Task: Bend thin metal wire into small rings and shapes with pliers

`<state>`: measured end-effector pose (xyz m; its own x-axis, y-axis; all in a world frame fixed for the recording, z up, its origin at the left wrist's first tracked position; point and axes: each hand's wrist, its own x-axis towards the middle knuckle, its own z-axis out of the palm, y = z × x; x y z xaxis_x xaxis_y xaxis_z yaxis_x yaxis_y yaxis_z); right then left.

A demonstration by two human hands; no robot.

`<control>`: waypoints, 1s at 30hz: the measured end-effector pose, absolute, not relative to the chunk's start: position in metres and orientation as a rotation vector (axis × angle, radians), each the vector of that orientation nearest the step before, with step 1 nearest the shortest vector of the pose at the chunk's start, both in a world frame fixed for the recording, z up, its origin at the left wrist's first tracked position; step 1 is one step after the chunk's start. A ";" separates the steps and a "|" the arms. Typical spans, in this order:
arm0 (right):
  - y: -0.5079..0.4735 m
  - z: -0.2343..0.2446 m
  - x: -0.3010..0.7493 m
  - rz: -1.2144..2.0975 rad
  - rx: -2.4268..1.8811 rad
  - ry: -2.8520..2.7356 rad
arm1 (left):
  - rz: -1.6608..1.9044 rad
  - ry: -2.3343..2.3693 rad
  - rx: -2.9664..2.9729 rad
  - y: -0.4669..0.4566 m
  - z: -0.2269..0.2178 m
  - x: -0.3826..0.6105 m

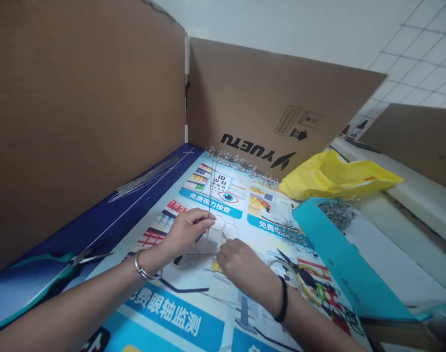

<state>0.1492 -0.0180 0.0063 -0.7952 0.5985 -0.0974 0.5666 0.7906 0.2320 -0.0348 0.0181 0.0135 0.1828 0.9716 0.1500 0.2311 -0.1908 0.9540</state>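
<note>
My left hand (188, 227) is closed in a pinch on a thin wire (210, 195), which rises almost upright from between thumb and forefinger. Beside it my right hand (239, 258) has its fingers curled together, knuckles up. Just above its fingertips lies a thin wire bent into round loops (226, 226); the fingertips seem to grip its lower end, though the exact contact is hidden. Both hands hover close together over a printed poster sheet (208, 320). Dark thin strips lie under my wrists, one a bent black piece (184, 288).
Teal-handled cutters (74, 259) lie at left, below a bundle of straight wires (145, 180). Black-jawed pliers (305, 276) rest by my right forearm. Wire scraps (241, 164) line the cardboard wall (244, 93). A yellow bag (340, 173) and turquoise box (329, 259) stand right.
</note>
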 end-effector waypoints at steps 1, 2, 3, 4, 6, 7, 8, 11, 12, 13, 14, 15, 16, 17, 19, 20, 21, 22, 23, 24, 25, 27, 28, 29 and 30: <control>-0.014 0.009 0.159 0.277 1.001 2.791 | 1.081 1.183 1.597 0.018 0.013 -0.035; -0.009 0.011 0.169 0.273 1.092 2.761 | 1.082 1.189 1.598 0.018 0.013 -0.035; -0.003 0.013 0.180 0.273 1.182 2.725 | 1.078 1.194 1.595 0.019 0.012 -0.035; 0.002 0.014 0.190 0.268 1.258 2.687 | 1.072 1.196 1.587 0.019 0.011 -0.034; 0.010 0.013 0.204 0.239 1.353 2.630 | 1.066 1.195 1.574 0.020 0.010 -0.034; 0.013 0.011 0.208 0.217 1.375 2.614 | 1.066 1.193 1.575 0.020 0.009 -0.033; 0.015 0.008 0.210 0.195 1.390 2.603 | 1.066 1.191 1.580 0.021 0.009 -0.033; 0.018 0.000 0.206 0.157 1.414 2.590 | 1.077 1.183 1.586 0.021 0.007 -0.033; 0.019 -0.002 0.204 0.153 1.420 2.588 | 1.078 1.183 1.583 0.022 0.006 -0.033; 0.020 -0.004 0.201 0.150 1.423 2.587 | 1.078 1.183 1.581 0.022 0.006 -0.033; 0.020 -0.005 0.199 0.148 1.423 2.586 | 1.077 1.184 1.581 0.022 0.005 -0.034; 0.021 -0.006 0.198 0.146 1.421 2.586 | 1.073 1.183 1.584 0.022 0.004 -0.034; 0.021 -0.006 0.197 0.147 1.418 2.585 | 1.067 1.182 1.586 0.023 0.003 -0.034; 0.022 -0.006 0.196 0.150 1.415 2.582 | 1.061 1.179 1.585 0.023 0.002 -0.034; 0.022 -0.005 0.194 0.164 1.411 2.571 | 1.049 1.171 1.582 0.023 0.000 -0.034; 0.022 -0.005 0.193 0.173 1.406 2.565 | 1.046 1.167 1.581 0.023 -0.001 -0.034; 0.021 -0.004 0.192 0.183 1.398 2.560 | 1.042 1.164 1.579 0.023 -0.002 -0.035; 0.021 -0.003 0.190 0.192 1.387 2.557 | 1.040 1.162 1.578 0.023 -0.003 -0.035; 0.020 -0.001 0.187 0.199 1.371 2.556 | 1.042 1.159 1.579 0.023 -0.003 -0.035; 0.020 0.000 0.185 0.204 1.354 2.555 | 1.045 1.156 1.579 0.023 -0.003 -0.035; 0.019 0.001 0.182 0.207 1.337 2.556 | 1.050 1.155 1.579 0.023 -0.003 -0.034; 0.018 0.003 0.175 0.207 1.310 2.558 | 1.056 1.153 1.581 0.023 -0.003 -0.034; 0.018 0.003 0.172 0.204 1.301 2.560 | 1.057 1.156 1.580 0.023 -0.002 -0.033; 0.018 0.003 0.169 0.199 1.295 2.561 | 1.053 1.162 1.575 0.022 -0.002 -0.033; 0.018 0.004 0.166 0.193 1.291 2.563 | 1.051 1.170 1.568 0.022 -0.002 -0.033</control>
<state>0.1662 0.0177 0.0036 -0.5690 0.8036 -0.1744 0.7684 0.5952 0.2353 -0.0328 0.0220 -0.0019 0.1954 0.9737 0.1168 0.2205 -0.1597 0.9622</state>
